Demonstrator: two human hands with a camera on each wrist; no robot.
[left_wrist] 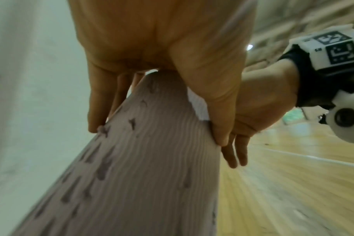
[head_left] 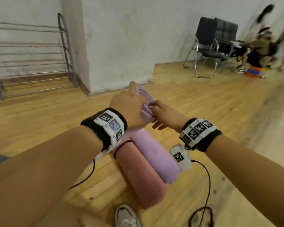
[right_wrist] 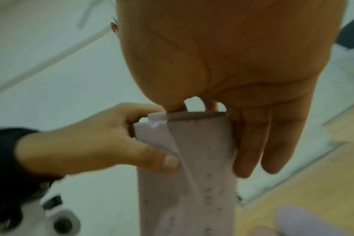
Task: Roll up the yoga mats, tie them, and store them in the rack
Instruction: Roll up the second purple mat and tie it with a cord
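A rolled lilac yoga mat [head_left: 146, 110] [left_wrist: 141, 175] [right_wrist: 188, 175] is held up off the floor, its spiral end facing up. My left hand [head_left: 129, 104] [left_wrist: 162, 63] [right_wrist: 91, 151] grips it just below that end, thumb on one side and fingers on the other. At the same end, my right hand [head_left: 164, 115] [right_wrist: 232, 79] [left_wrist: 263, 103] has its thumb and one finger curled over the rim, with the other fingers lying straight along the side. My left forearm hides the mat's lower part. The grey wire rack [head_left: 39, 54] stands at the left wall.
On the wooden floor below my wrists lie a rolled pink mat [head_left: 138, 174] with a black tie [head_left: 121, 145] and a rolled lilac mat [head_left: 154, 154]. A white pillar [head_left: 121, 46] stands ahead. Black chairs [head_left: 210, 46] and people are at the back right. A black cord [head_left: 203, 210] loops near my shoe [head_left: 126, 217].
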